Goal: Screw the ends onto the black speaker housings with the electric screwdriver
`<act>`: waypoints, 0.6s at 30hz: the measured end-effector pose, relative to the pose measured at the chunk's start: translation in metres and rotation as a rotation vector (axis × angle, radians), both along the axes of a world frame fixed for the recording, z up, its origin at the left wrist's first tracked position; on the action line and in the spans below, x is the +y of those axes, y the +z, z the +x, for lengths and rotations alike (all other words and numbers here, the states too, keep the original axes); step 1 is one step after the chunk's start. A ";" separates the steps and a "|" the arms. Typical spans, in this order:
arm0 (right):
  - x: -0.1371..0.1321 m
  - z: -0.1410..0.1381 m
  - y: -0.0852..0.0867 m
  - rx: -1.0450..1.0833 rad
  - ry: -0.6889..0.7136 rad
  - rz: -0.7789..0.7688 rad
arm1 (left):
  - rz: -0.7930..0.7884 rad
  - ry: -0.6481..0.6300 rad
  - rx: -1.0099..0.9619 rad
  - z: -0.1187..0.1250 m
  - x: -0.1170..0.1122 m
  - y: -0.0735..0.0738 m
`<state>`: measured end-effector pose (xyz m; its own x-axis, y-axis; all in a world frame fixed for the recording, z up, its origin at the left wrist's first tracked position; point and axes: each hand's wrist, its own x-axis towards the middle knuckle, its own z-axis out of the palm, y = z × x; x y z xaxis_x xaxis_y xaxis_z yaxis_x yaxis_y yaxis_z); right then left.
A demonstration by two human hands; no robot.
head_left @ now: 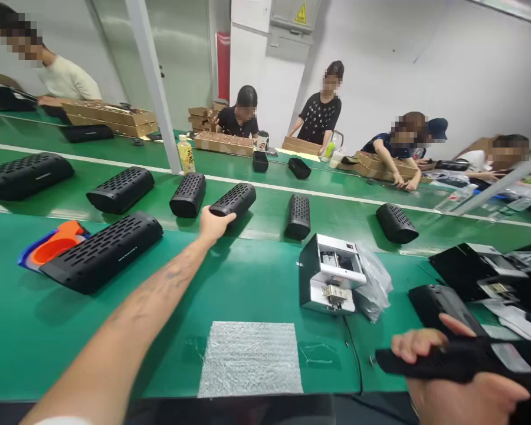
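My left hand (216, 226) stretches far forward and is closed on the near end of a black speaker housing (234, 199) with a slotted top, on the green belt. At the lower right, my right hand (460, 378) is wrapped round a black electric screwdriver (442, 359); a small metal tip points left from it. Beneath and behind that hand lies another black housing (445, 307), partly hidden. A larger slotted speaker (104, 251) rests on the bench left of my forearm. A white foam sheet (251, 359) lies flat in front of me.
A screw feeder (331, 277) stands right of centre, with a clear plastic bag (376, 283) beside it and a cable below. Orange and blue rolls (55, 243) sit at left. Several more housings (298, 217) line the belt. Co-workers sit and stand beyond it, near cardboard trays (223, 143).
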<state>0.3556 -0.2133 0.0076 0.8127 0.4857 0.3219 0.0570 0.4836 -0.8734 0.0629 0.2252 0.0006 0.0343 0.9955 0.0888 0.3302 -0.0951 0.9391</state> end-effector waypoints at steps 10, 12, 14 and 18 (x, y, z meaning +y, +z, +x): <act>0.123 -0.007 0.025 -0.326 0.130 0.097 | -0.075 -0.555 0.085 -0.170 -0.207 -0.061; 0.127 -0.009 0.017 -0.354 0.136 0.063 | -0.096 -0.626 0.127 -0.172 -0.231 -0.067; 0.126 -0.011 0.010 -0.352 0.127 0.059 | -0.076 -0.671 0.164 -0.170 -0.245 -0.068; 0.118 -0.016 0.011 -0.311 0.075 0.072 | 0.023 -0.719 0.206 -0.167 -0.252 -0.072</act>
<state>0.3392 -0.0954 0.0183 0.6329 0.5076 0.5846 0.2774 0.5563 -0.7833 -0.1039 -0.0272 -0.0714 0.6943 0.7190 0.0314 0.3476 -0.3731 0.8602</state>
